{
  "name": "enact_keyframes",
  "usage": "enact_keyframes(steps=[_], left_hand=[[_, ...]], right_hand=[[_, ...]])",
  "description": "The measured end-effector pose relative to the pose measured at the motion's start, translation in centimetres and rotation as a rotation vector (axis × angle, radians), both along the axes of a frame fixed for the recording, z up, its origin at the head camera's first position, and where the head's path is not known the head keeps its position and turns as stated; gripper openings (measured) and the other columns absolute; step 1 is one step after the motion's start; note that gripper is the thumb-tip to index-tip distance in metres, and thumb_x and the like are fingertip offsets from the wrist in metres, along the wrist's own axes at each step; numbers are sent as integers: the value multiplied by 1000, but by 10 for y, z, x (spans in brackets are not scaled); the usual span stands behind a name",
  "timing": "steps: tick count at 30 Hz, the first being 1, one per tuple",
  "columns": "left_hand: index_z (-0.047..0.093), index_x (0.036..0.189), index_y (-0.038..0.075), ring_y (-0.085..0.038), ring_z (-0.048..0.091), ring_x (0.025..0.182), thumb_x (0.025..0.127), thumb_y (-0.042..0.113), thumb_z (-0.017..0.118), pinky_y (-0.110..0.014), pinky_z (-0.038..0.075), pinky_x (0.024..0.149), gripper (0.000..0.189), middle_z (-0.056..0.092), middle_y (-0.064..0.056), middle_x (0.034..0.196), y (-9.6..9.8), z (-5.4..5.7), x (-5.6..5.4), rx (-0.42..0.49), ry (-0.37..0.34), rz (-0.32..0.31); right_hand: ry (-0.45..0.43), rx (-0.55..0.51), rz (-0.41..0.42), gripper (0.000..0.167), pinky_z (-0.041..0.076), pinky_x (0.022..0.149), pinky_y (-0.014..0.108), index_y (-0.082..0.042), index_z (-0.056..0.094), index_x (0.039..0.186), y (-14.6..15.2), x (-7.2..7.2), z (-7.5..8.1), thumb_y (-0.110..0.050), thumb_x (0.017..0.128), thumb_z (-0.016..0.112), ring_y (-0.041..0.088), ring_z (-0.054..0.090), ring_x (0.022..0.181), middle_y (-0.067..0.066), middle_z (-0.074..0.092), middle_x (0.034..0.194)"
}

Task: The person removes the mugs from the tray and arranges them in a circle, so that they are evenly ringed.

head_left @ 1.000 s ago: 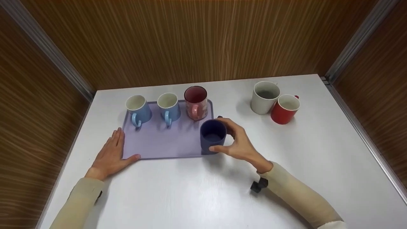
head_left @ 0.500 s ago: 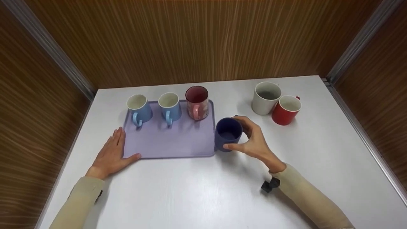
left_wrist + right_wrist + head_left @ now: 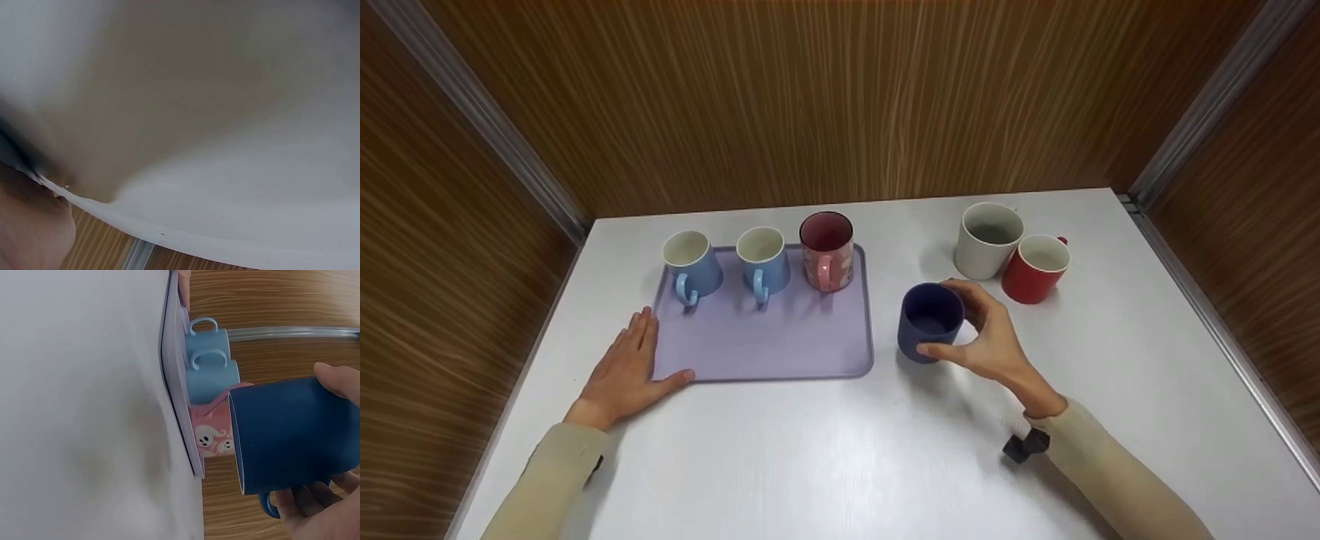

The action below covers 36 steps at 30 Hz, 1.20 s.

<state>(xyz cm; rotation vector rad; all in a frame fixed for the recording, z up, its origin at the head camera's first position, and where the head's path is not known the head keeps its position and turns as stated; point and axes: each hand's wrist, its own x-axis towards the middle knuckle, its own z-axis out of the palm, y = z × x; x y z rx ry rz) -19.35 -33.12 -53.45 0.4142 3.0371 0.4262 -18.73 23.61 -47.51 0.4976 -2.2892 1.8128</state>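
Observation:
My right hand (image 3: 994, 341) holds a dark blue mug (image 3: 913, 339) upright, just right of the tray. The thumb is on its near side and the other fingers are on the far side, by the blue handle (image 3: 269, 506) in the right wrist view. The mug hangs a little above the table, its inside bare. My left hand (image 3: 621, 375) lies flat with fingers straight at the left edge of the lavender tray (image 3: 765, 349), thumb along its front corner. Along the tray's back stand two light blue mugs, left (image 3: 703, 274) and middle (image 3: 772, 271), and a pink ghost-patterned mug (image 3: 841, 268).
A large white mug (image 3: 976, 259) and a red mug (image 3: 1025, 281) stand close together at the table's back right. Wood-grain panels (image 3: 847, 97) wall in the white table (image 3: 780, 457) behind and on both sides.
My right hand has carried the dark blue mug rightward, from over the tray's front right corner to beyond its right edge. The left hand and the other mugs stay put.

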Motion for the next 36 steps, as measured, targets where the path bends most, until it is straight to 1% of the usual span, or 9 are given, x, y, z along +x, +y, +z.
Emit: enact_keyframes(steps=[2,5,7,9,12,16,21,30,36], left_hand=[[12,166,-11,-47,6,165,94,75,62,-63,14,133,123,6,-28,177,0,-1,0,-3,-5,0],[11,167,-10,-46,6,165,94,76,62,-62,13,133,123,5,-28,177,0,-2,0,-5,-15,3],[10,167,-10,-46,5,165,94,76,61,-62,13,133,124,5,-27,178,0,-3,0,-4,-20,3],[10,167,-9,-46,5,165,94,76,61,-62,13,133,124,5,-27,178,0,-4,1,-4,-22,3],[10,167,-10,-46,5,165,94,76,61,-63,13,133,124,5,-27,177,0,-4,1,-5,-23,2],[11,167,-10,-47,6,165,94,76,62,-63,13,133,124,6,-28,177,0,-5,0,-1,-18,2],[11,167,-11,-47,6,165,94,76,62,-63,13,133,124,6,-28,177,1,-6,-1,-4,-18,2],[10,166,-11,-47,5,165,94,75,62,-62,12,133,124,4,-29,177,0,-3,-1,-10,-30,7],[9,167,-10,-47,4,165,94,76,60,-62,12,133,124,3,-28,177,0,0,-3,-14,-34,6]], right_hand=[[-4,0,-7,92,55,105,22,-1,63,145,6,1,-1,3,61,101,20,70,119,13,72,134],[-11,2,-23,94,54,107,22,-2,63,147,15,3,-3,5,61,101,18,70,122,13,71,138],[-14,3,-39,94,55,107,22,-4,64,146,20,4,-4,5,60,101,20,71,121,14,72,138],[-15,-1,-55,92,56,105,24,-6,67,144,25,5,-5,5,60,101,25,72,120,14,73,136],[-10,3,-84,90,58,102,23,-6,68,142,32,6,-6,6,59,102,28,72,117,16,74,132],[1,14,-124,88,58,98,21,-5,70,139,42,5,-6,6,58,102,27,71,112,18,74,128],[-1,6,-159,86,58,99,21,-4,69,137,53,3,-4,8,58,101,28,70,111,20,73,127],[-32,84,-256,83,56,99,16,-3,67,137,72,6,-2,2,63,102,18,72,111,16,71,129],[-41,134,-321,85,55,97,12,-2,65,139,85,7,-6,1,63,102,10,71,112,18,69,130]])
